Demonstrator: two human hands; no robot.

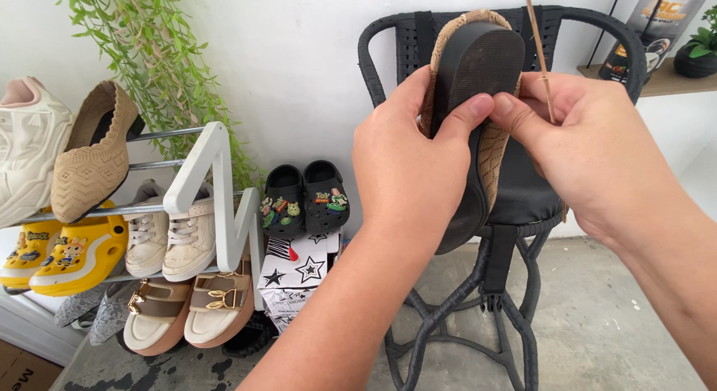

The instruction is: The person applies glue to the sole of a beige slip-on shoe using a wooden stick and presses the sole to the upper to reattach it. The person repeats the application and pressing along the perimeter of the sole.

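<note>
- While we raise both forearms, our left hand [407, 156] wraps its fingers around the beige knit shoe [478, 85], sole toward us, at twelve o'clock before the black chair [523, 189].
- Our right hand [582, 148] has its fingers closed, pinching a thin stick [538, 40] against the shoe's three o'clock edge.

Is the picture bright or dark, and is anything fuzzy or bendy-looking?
In the head view, soft, even daylight fills the scene, with no harsh glare on the white wall. The left hand, right hand and the beige knit shoe with its black sole look sharp. The shoe rack near the left edge leans slightly, a wide-lens stretch. The floor holds only faint shadows.
</note>
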